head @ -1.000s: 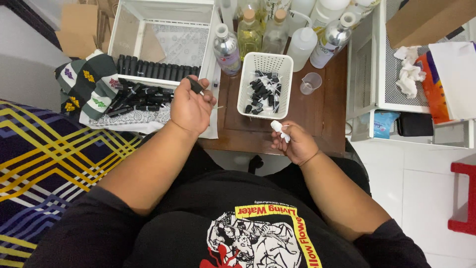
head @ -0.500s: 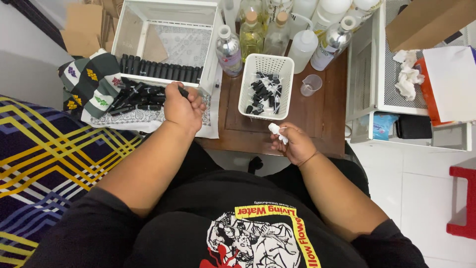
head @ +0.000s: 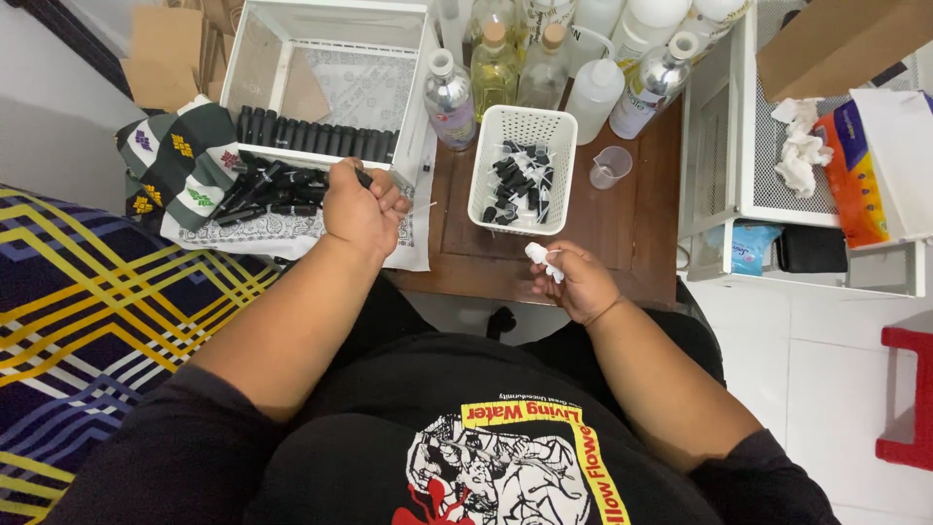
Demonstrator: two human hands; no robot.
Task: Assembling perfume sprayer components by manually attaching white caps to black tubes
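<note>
Left of centre in the frame, the left hand (head: 362, 209) is clenched into a fist around a small black cylindrical vial (head: 362, 178), whose glossy end pokes out past the knuckles; the fist hangs over a white patterned cloth (head: 292, 231) spread on the brown wooden table (head: 622, 228). Just left of the fist lies a loose heap of black vials (head: 267, 191), slim and shiny, some crossed over one another, and behind them a neat row of upright black vials (head: 311, 139) stands along the front wall of a large white wire-sided crate (head: 330, 58) in the upper left. Lower and right of centre, the right hand (head: 575, 282) pinches a small white plastic piece (head: 537, 256) between thumb and fingertips, at the table's near edge. Directly above that hand sits a small white perforated plastic basket (head: 525, 167), rectangular with rounded corners, holding a jumble of small black caps (head: 515, 185). Right of the basket stands a little clear measuring cup (head: 609, 166). Along the top of the frame cluster clear and white plastic bottles (head: 544, 63), one with pale yellow liquid. A folded dark green knit fabric (head: 175, 160) with coloured diamonds lies at the far left of the cloth.
</note>
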